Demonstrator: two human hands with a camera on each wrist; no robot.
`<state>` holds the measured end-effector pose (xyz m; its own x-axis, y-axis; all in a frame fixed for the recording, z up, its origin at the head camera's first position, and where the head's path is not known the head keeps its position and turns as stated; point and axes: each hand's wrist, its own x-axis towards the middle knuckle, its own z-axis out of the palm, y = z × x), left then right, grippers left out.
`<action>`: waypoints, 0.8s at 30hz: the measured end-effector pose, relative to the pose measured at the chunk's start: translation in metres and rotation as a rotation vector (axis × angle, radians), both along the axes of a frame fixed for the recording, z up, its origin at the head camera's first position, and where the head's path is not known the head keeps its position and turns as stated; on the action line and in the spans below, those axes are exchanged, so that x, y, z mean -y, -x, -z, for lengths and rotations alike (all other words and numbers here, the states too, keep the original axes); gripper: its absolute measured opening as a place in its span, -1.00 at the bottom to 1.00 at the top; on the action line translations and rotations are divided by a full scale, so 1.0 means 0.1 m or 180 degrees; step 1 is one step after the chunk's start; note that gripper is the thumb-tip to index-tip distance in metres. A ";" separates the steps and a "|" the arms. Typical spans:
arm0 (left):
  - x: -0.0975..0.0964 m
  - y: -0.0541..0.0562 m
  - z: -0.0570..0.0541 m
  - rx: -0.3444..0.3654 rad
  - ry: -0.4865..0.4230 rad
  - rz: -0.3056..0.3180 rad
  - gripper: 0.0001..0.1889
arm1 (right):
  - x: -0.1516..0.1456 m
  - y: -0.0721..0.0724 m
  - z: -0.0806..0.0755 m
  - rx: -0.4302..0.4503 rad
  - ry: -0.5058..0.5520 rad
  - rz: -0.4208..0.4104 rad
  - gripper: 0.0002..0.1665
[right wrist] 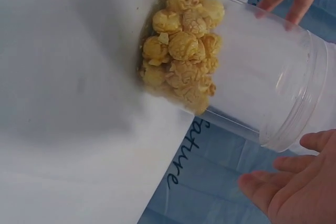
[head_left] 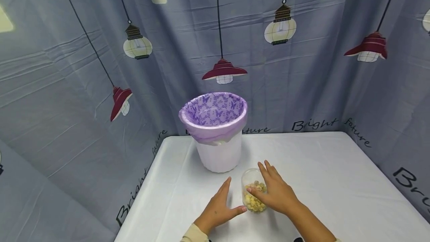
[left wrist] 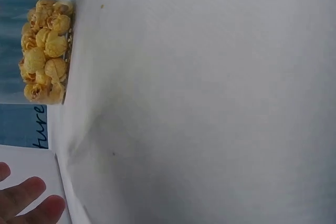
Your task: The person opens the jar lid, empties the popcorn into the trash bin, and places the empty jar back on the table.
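A clear, lidless jar (head_left: 250, 176) partly filled with yellow popcorn (head_left: 254, 203) stands upright on the white table. To its left, my left hand (head_left: 217, 207) has its fingers extended and its thumb pointing at the jar. My right hand (head_left: 276, 193) is spread over the jar's right side, hiding part of it in the head view. From the right wrist, that hand (right wrist: 302, 182) appears close to the jar's rim (right wrist: 302, 98); contact cannot be told. Only some fingertips (left wrist: 31, 188) of the left hand show in the left wrist view.
A white bin (head_left: 218, 156) lined with a purple patterned bag (head_left: 215, 132) stands behind the jar, slightly left. Blue-grey curtains (head_left: 174, 66) printed with lamps surround the white table (head_left: 312, 182) at the back and sides.
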<state>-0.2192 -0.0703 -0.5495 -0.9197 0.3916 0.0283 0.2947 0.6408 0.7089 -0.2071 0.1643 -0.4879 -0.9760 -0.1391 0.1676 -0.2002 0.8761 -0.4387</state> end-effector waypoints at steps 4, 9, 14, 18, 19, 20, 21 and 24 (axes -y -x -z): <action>-0.04 0.01 -0.01 -0.0014 -0.0054 0.0004 0.17 | 0.01 0.00 0.02 -0.0033 0.0005 -0.0015 0.23; -0.08 0.01 -0.02 -0.0023 -0.0065 -0.0027 0.18 | 0.04 0.02 0.06 -0.0001 0.0060 -0.0091 0.21; -0.12 0.00 -0.01 0.0025 -0.0081 0.0004 0.18 | 0.09 0.03 0.09 0.0068 0.0073 -0.0108 0.24; -0.15 0.01 0.00 0.0028 -0.0089 0.0059 0.17 | 0.12 0.03 0.11 0.0020 0.0076 -0.0111 0.24; -0.16 0.01 0.00 0.0018 -0.0089 0.0071 0.17 | 0.12 0.03 0.11 0.0005 0.0073 -0.0116 0.23; -0.17 0.02 0.00 0.0010 -0.0091 0.0082 0.17 | 0.12 0.04 0.10 -0.0008 0.0071 -0.0122 0.23; -0.17 0.03 0.00 0.0003 -0.0101 0.0086 0.17 | 0.13 0.04 0.10 -0.0021 0.0068 -0.0127 0.22; -0.20 0.04 -0.01 -0.0019 -0.0133 0.0092 0.17 | 0.13 0.05 0.07 -0.0042 0.0062 -0.0130 0.21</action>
<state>-0.2230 -0.0505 -0.5483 -0.9078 0.4162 0.0506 0.3168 0.6019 0.7331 -0.2120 0.1513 -0.4954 -0.9672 -0.1755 0.1836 -0.2417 0.8583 -0.4527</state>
